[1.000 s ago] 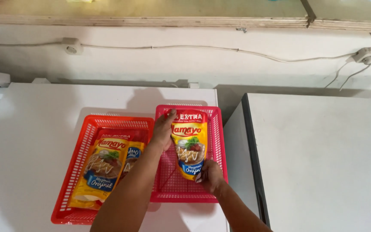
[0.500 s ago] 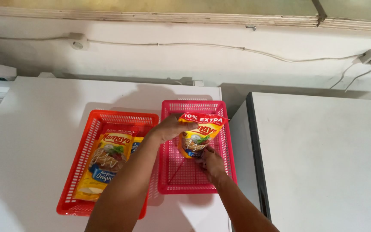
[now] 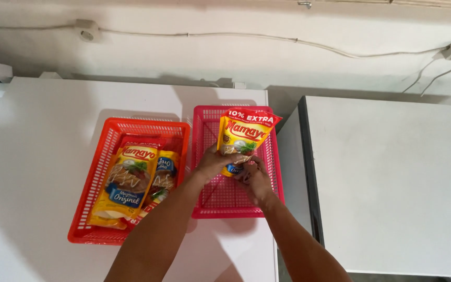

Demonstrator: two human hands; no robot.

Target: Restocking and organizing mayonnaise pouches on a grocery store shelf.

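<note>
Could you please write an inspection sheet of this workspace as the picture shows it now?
Surface: white top carrying two baskets; a second white top to the right.
Job's things: yellow pouch held upright over the pink basket.
Clutter: orange basket with two yellow pouches lying flat.
Hands: left hand and right hand both grip the pouch's lower end.
Cables: white cable along the wall, between wall fittings.
Surroundings: pale wall behind; nothing else seen.
</note>
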